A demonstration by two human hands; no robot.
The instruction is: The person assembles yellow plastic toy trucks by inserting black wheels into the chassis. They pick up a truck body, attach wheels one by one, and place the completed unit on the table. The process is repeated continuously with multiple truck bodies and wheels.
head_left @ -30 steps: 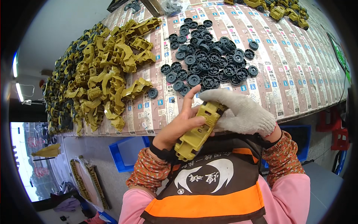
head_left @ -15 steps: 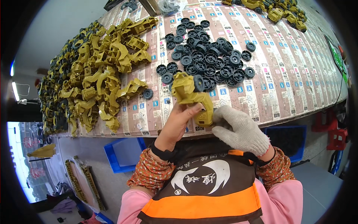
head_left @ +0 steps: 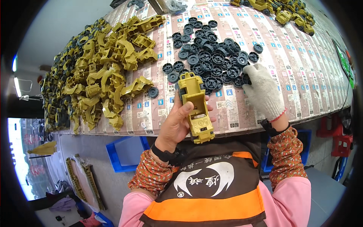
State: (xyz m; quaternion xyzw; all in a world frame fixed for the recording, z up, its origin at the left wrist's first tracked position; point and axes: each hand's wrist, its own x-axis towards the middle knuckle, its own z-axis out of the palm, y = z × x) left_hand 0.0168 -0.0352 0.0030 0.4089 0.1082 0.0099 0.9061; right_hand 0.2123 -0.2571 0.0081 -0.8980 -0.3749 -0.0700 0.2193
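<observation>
My bare left hand [head_left: 174, 123] grips a mustard-yellow toy truck body [head_left: 198, 100] near the table's front edge. The truck's open bed is turned up and its cab end points toward me; a dark wheel shows at its far left side. On my right hand [head_left: 264, 92] is a grey-white knit glove. It reaches to the right edge of a pile of black toy wheels [head_left: 217, 58], with thumb and fingers around a black wheel [head_left: 246, 79]. The glove partly hides that wheel.
To the left lies a big heap of yellow truck bodies [head_left: 109, 75], beside a single loose wheel [head_left: 153, 92]. More yellow trucks [head_left: 285, 17] sit at the far right. Below the table edge are a blue tray [head_left: 126, 153] and red stools [head_left: 341, 143].
My right hand has left the truck body and moved up and right to the wheel pile. My left hand has turned the truck so its open bed shows.
</observation>
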